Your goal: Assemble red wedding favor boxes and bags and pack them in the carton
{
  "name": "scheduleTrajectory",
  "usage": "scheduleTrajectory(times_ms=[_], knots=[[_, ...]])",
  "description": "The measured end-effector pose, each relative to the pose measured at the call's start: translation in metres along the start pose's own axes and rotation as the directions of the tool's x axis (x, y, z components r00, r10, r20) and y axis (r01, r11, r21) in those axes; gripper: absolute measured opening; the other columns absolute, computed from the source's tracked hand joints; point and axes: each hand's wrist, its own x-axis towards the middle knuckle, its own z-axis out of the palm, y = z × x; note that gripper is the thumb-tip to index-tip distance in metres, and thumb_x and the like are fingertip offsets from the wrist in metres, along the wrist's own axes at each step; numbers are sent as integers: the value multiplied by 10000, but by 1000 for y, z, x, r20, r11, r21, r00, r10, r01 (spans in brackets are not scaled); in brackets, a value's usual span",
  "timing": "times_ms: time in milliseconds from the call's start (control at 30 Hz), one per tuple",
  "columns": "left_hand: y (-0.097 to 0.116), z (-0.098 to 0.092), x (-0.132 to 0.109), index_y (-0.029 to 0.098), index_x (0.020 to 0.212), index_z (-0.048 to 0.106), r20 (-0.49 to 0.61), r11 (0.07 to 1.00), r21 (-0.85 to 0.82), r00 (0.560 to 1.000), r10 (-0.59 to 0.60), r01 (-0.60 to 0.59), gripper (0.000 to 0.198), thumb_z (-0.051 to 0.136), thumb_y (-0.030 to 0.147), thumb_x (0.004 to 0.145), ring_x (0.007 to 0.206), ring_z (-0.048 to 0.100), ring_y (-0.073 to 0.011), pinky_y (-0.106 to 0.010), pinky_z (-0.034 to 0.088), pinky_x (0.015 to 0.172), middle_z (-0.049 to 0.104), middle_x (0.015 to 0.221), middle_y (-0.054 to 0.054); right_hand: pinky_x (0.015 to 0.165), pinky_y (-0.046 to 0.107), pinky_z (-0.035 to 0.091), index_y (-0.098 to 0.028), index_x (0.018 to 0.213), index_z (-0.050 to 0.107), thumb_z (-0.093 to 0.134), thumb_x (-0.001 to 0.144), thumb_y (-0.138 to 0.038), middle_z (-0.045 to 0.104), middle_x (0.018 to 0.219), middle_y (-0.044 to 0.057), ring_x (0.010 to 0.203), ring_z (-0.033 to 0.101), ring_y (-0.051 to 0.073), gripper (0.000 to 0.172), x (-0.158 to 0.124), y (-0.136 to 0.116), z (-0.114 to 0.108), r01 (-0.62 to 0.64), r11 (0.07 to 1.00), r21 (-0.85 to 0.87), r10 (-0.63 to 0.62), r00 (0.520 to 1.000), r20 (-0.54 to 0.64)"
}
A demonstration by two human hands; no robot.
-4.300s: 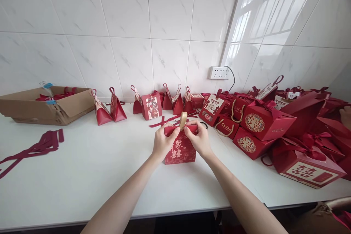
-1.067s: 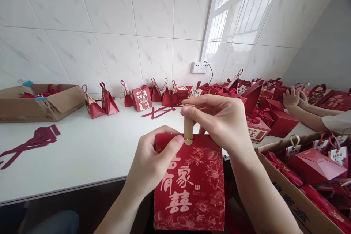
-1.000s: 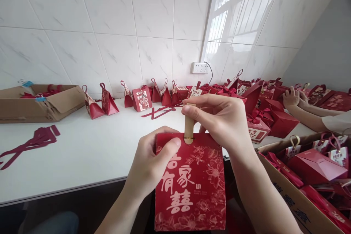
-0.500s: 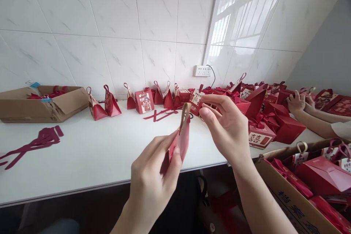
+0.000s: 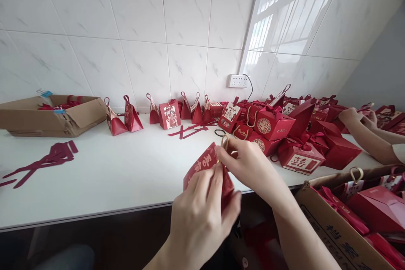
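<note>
A red gift box (image 5: pixel 200 163) with pale lettering is between my hands, just off the table's front edge. My left hand (image 5: pixel 202 206) wraps round its near side, the fingers across the printed face and the thumb at the right. With fingertips pinched at the top, my right hand (image 5: pixel 242 158) grips the box's beige ribbon loop (image 5: pixel 224 141). Part of the box is hidden behind my left fingers. On the white table (image 5: pixel 126 177) beyond lies a black ring (image 5: pixel 220 132).
Small red gift boxes (image 5: pixel 170 114) line the wall. Loose dark red ribbons (image 5: pixel 52 158) lie at left near a cardboard box (image 5: pixel 50 120). More red boxes (image 5: pixel 302 155) crowd the right. A full carton (image 5: pixel 329 219) stands front right. Another person's hands (image 5: pixel 351 118) work at far right.
My right hand has come down and left onto the ribbon loop. The box has turned so its lettered face shows, and my left hand has shifted right with it.
</note>
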Motion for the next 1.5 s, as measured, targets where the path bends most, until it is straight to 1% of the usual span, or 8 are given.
scheduleTrajectory(times_ms=[100, 267, 400, 533, 833, 1000, 1133, 1500], knots=[[-8, 0, 0, 130, 1079, 582, 88, 973, -225, 996, -33, 52, 391, 552, 388, 786, 932, 627, -247, -314, 552, 738, 643, 973, -133, 503, 226, 328, -196, 612, 474, 476, 836, -286, 527, 547, -33, 522, 450, 106, 242, -1, 6, -7, 42, 998, -49, -37, 994, 108], [-34, 8, 17, 175, 1171, 488, 115, 910, -331, 968, -222, 248, 422, 601, 251, 771, 1265, 414, -278, -440, 394, 1035, 503, 1258, -133, 521, 224, 327, -190, 672, 542, 455, 851, -262, 531, 572, -31, 541, 439, 102, 212, 1, 8, -24, 141, 986, -83, -118, 964, 237], [-43, 14, 30, 240, 1187, 470, 430, 729, -486, 858, -281, 482, 448, 623, 291, 769, 1127, 548, -214, -345, 470, 942, 592, 1169, -52, 574, 232, 385, -189, 769, 625, 470, 837, -215, 634, 695, 5, 638, 547, 128, 172, 5, 3, -30, 160, 987, 11, -157, 951, 265], [-41, 10, 31, 220, 930, 570, 463, 580, -522, 779, -423, 626, 212, 630, 344, 769, 910, 628, -170, -265, 510, 776, 648, 899, -4, 608, 237, 436, -201, 881, 613, 505, 825, -200, 681, 815, 11, 719, 617, 147, 122, 6, 2, -22, 130, 977, 166, -153, 979, 134], [-36, -10, 34, 190, 931, 643, 448, 405, -639, 744, -495, 654, 219, 628, 344, 776, 874, 635, -173, -274, 504, 780, 680, 912, -37, 687, 229, 480, -200, 835, 594, 536, 838, -190, 639, 809, -17, 745, 602, 112, 59, 3, -8, -12, 287, 921, 265, -283, 957, -54], [-35, -17, 39, 176, 885, 704, 553, 368, -614, 714, -430, 698, 201, 624, 330, 782, 748, 646, -171, -266, 499, 711, 692, 768, -32, 580, 221, 479, -213, 990, 614, 627, 775, -216, 616, 703, -32, 643, 584, 104, 215, 4, -9, -11, 210, 909, 361, -188, 978, -95], [-34, -20, 42, 174, 820, 712, 572, 341, -622, 707, -416, 704, 160, 621, 298, 777, 736, 642, -170, -249, 483, 679, 675, 689, -16, 510, 212, 461, -177, 947, 629, 627, 770, -224, 655, 720, -1, 627, 609, 114, 183, 3, -11, -9, 150, 859, 489, -121, 988, -92], [-32, -18, 37, 191, 735, 679, 495, 475, -599, 764, -413, 645, 115, 609, 269, 783, 668, 608, -124, -227, 459, 672, 669, 689, 17, 651, 253, 543, -198, 925, 694, 622, 738, -129, 720, 809, 14, 744, 678, 157, 212, -9, -14, -11, 173, 895, 411, -111, 979, -172]])
